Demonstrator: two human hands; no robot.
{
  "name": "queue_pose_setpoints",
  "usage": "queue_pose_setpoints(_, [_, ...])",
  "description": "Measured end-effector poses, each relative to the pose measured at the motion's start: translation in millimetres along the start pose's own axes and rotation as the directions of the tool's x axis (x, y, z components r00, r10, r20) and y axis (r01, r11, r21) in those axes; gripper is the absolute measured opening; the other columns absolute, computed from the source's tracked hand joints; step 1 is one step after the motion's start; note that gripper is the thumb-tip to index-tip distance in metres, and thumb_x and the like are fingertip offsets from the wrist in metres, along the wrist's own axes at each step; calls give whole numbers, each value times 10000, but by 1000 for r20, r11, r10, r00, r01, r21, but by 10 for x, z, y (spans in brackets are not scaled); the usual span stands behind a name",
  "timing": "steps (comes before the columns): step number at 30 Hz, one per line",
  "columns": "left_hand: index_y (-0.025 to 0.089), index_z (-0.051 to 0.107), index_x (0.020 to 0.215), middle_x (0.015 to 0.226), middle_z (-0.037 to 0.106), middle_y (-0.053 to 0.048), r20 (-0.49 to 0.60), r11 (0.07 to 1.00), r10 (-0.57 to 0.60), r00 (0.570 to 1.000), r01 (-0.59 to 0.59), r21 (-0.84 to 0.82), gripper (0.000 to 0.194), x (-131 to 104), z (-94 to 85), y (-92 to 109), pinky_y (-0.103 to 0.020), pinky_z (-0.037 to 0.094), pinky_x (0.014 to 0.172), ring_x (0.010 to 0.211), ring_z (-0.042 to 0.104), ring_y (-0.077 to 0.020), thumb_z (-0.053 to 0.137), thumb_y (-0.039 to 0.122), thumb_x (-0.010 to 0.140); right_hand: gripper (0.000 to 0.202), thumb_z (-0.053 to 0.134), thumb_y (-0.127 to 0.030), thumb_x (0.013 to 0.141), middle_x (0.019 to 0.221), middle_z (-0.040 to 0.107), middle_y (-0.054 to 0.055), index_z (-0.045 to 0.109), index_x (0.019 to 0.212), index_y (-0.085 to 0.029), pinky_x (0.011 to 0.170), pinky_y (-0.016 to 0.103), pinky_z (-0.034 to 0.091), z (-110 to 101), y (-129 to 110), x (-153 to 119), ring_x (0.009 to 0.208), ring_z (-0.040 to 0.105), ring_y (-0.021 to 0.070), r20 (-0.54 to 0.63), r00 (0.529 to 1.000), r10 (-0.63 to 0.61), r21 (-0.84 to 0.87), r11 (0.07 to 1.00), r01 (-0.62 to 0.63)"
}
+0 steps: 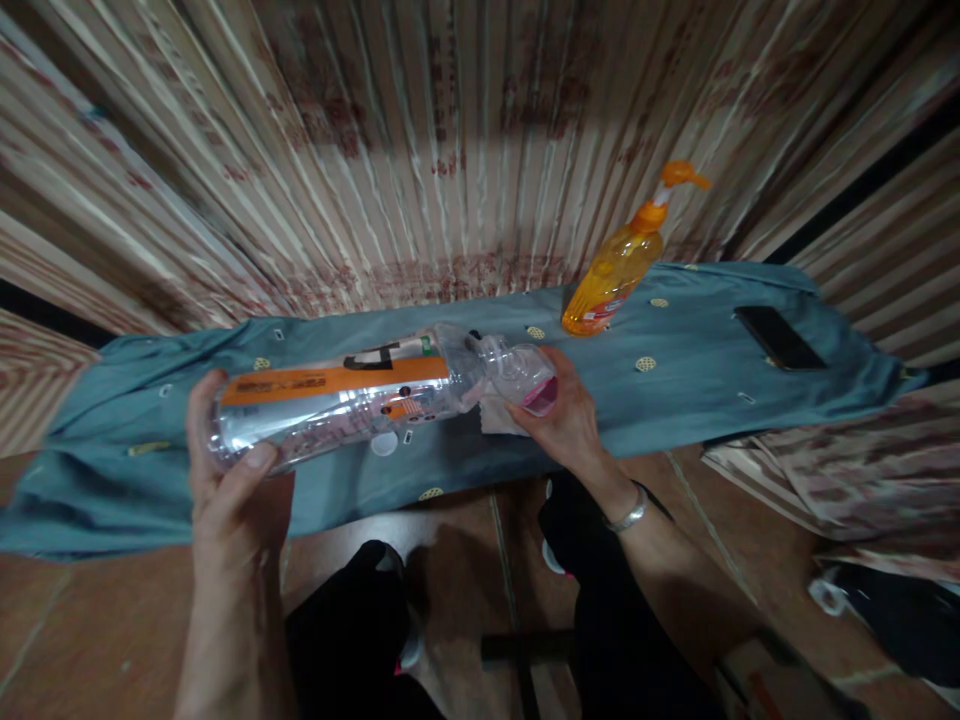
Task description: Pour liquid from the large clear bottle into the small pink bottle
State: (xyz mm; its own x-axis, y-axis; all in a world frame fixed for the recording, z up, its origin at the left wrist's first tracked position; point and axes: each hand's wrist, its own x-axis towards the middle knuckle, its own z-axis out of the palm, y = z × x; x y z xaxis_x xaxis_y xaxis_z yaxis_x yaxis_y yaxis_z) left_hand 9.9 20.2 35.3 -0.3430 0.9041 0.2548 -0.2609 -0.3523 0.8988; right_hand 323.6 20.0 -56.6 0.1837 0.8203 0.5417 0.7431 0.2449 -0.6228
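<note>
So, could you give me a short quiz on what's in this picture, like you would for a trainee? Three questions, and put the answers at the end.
1. Multiple choice: what colour is the head of the pump bottle? A) green B) orange C) white
2. True or false: the phone lies on the cloth, to the right of the pump bottle.
3. Fill in the blank: the left hand holds the big bottle by its ____ end, while the right hand holds a small clear container at the neck end.

Key: 1. B; 2. true; 3. base
</note>
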Motion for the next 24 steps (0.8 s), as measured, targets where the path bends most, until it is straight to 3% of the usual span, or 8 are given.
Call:
queue_pose_setpoints(7, [311,735,1181,1138,702,-7,-37,1000,-13,999,13,16,811,-24,-13,-11,-495,398,1154,1074,612,-239,933,262,396,807,815,-427,746,1409,616,190,472,1431,-172,1079,552,524,3,-14,-4,1270,632,342,-5,1000,28,-6,1000,-28])
queue_pose_setpoints(13, [209,766,1098,1140,746,-89,-33,999,-43,999,44,32,631,-77,-32,12,-579,336,1202,1087,665,-302,913,292,490,848,814,-438,761,1423,608,191,432,1473,-177,1083,551,524,0,4,-15,1288,625,343,15,1000,11,-8,1000,-11])
queue_pose_setpoints(17, [235,744,1171,1214,733,-84,-24,999,-22,999,23,46,726,-76,-50,18,-620,266,1233,1168,633,-320,918,285,468,926,816,-461,761,1410,617,197,370,1518,-168,1067,559,536,-1,-6,-14,1283,629,349,14,1000,4,-17,1000,-4])
queue_pose_setpoints(24, [285,738,1193,1315,686,-65,-6,998,-4,1000,4,61,781,-72,-69,20,-624,271,1234,1226,589,-333,925,276,435,796,790,-405,786,1423,607,188,430,1464,-192,1081,578,522,-10,-30,-5,1302,616,354,27,999,-24,-51,998,26])
